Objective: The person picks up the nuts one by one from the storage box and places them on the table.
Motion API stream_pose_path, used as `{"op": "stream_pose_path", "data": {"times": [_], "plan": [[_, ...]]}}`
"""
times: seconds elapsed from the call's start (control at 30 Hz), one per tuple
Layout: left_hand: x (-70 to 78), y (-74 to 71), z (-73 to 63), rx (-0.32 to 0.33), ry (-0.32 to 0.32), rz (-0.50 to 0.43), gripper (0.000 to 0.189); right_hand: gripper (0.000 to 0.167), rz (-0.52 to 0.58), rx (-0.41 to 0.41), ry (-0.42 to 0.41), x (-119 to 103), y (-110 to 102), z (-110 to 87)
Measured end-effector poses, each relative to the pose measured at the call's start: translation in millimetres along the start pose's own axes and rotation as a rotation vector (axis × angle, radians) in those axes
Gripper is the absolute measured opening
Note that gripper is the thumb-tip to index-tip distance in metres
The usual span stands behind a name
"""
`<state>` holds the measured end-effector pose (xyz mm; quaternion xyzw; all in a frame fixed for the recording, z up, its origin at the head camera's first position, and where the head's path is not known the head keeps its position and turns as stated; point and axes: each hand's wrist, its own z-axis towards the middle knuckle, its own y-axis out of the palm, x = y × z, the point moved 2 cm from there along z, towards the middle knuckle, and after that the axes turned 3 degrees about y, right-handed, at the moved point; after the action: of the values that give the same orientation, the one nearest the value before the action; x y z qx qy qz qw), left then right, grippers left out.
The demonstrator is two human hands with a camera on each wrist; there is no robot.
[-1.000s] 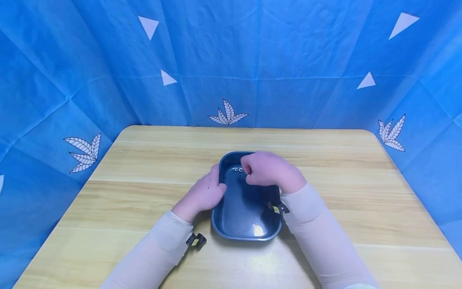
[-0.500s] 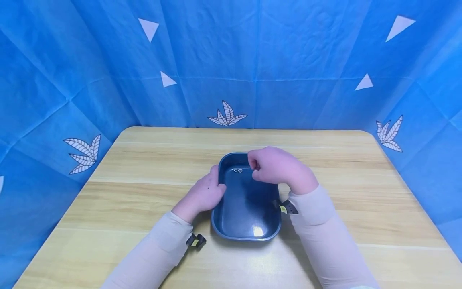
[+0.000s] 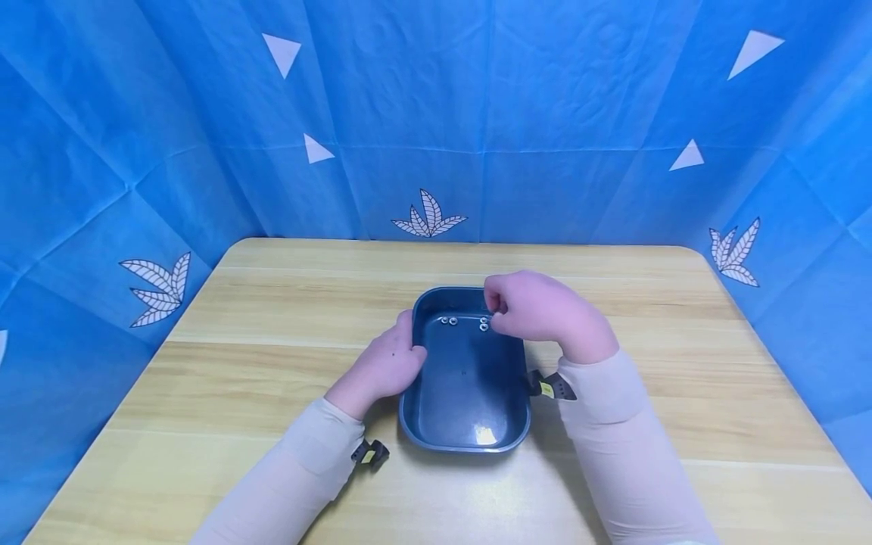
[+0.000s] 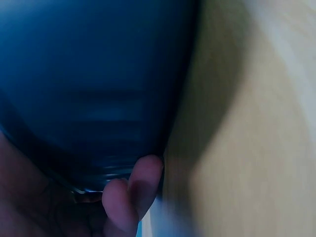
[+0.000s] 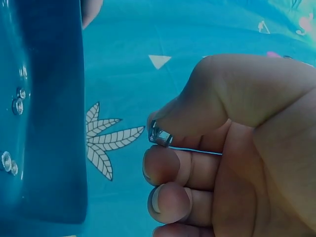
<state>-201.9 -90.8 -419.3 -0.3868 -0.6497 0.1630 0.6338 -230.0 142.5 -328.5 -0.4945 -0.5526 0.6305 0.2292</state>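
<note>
A deep, dark blue tray (image 3: 470, 409) with rounded corners stands on the table. My left hand (image 3: 384, 359) grips its left wall, thumb at the rim; the left wrist view shows fingertips (image 4: 146, 180) against the outside. Over the tray's far right corner, my right hand (image 3: 545, 310) pinches a small shiny metal nut (image 5: 160, 137) between thumb and forefinger, above the tray floor. Two nuts (image 3: 449, 321) lie side by side near the far left of the floor. Another pair of nuts (image 3: 484, 325) lies just left of the right hand, one behind the other.
The tray rests on a light wooden table (image 3: 327, 295). Blue cloth (image 3: 559, 113) printed with leaves and triangles hangs behind it and along both sides. Each sleeved wrist carries a small black camera strap (image 3: 370, 454).
My right hand has shifted to the right and slightly away, over the far right corner. Two nuts at the right of the tray floor have come into view. The left hand stays put.
</note>
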Motion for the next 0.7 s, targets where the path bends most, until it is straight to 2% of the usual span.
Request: {"op": "stream_pose_path", "data": {"times": [0.7], "plan": [[0.0, -0.1, -0.2, 0.004, 0.002, 0.006, 0.064, 0.016, 0.057, -0.008, 0.080, 25.7, -10.1, -8.8]]}}
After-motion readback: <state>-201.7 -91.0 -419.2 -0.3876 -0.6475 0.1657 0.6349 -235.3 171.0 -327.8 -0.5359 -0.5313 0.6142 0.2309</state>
